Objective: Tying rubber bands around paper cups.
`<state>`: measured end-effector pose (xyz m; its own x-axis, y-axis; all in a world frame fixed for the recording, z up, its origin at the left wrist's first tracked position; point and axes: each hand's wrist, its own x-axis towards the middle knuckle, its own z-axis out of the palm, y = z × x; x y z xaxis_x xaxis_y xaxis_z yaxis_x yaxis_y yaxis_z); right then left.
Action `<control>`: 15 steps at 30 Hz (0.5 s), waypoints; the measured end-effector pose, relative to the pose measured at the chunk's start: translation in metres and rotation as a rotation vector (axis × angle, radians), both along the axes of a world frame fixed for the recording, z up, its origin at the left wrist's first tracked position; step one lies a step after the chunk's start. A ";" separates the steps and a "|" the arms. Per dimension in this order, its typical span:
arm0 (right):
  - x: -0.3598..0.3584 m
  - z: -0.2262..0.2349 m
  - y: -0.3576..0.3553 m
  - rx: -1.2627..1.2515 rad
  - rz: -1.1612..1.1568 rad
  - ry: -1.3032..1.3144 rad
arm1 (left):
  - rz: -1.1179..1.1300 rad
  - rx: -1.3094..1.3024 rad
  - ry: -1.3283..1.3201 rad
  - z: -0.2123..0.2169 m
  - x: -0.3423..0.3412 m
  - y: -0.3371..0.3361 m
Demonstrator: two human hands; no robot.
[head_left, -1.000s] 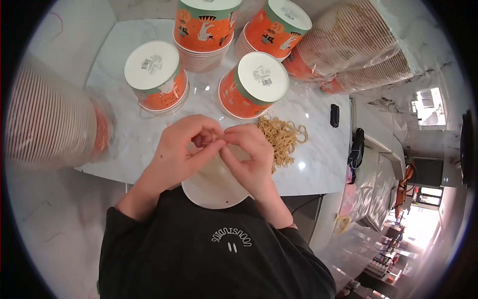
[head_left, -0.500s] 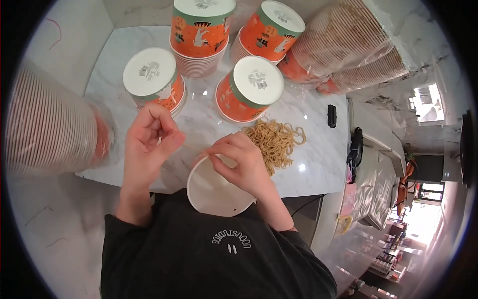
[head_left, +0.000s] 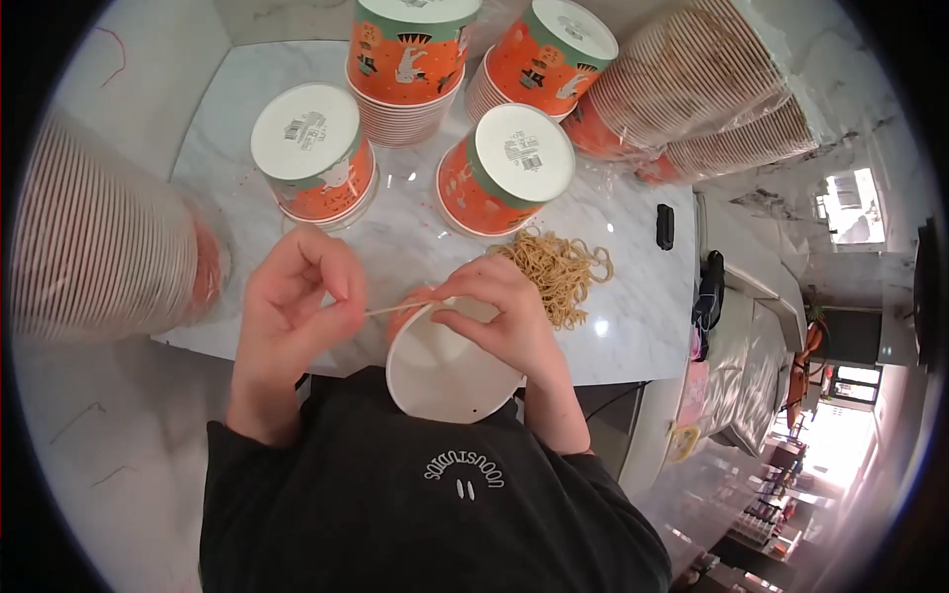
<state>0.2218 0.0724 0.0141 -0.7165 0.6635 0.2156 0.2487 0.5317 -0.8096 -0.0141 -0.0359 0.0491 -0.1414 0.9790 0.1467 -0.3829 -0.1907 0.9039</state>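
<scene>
A thin tan rubber band is stretched between my two hands over the near rim of an open paper tub. My left hand pinches one end between thumb and fingertips. At the other end, my right hand has its thumb and forefinger on the band, right above the tub. The tub is white inside with a small dark speck, and it leans against my shirt at the table's edge; a bit of its orange outside shows. Beside my right hand lies a tangled heap of tan rubber bands.
Upside-down orange and green tubs, one of them nearest, stand on the marble table, some in stacks. Plastic-wrapped tub stacks lie at the left and back right. A small black object sits near the right edge.
My hands have come to hold the rubber band stretched between them, where earlier it was not plainly seen. The tub has shifted slightly right in view, along with the whole scene.
</scene>
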 end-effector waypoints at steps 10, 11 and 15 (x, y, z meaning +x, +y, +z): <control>0.002 -0.019 0.016 0.125 -0.470 -0.165 | -0.155 0.290 0.048 0.009 -0.030 -0.032; 0.001 -0.026 0.018 0.228 -0.488 -0.099 | -0.274 0.414 0.186 0.010 -0.034 -0.029; -0.005 -0.040 0.020 0.449 -0.509 0.014 | -0.310 0.336 0.383 0.021 -0.023 -0.028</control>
<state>0.2167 0.0923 -0.0255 -0.3338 0.7611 0.5562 0.5482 0.6367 -0.5423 -0.0366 -0.0639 0.0704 0.2678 0.8573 0.4396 -0.1255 -0.4213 0.8982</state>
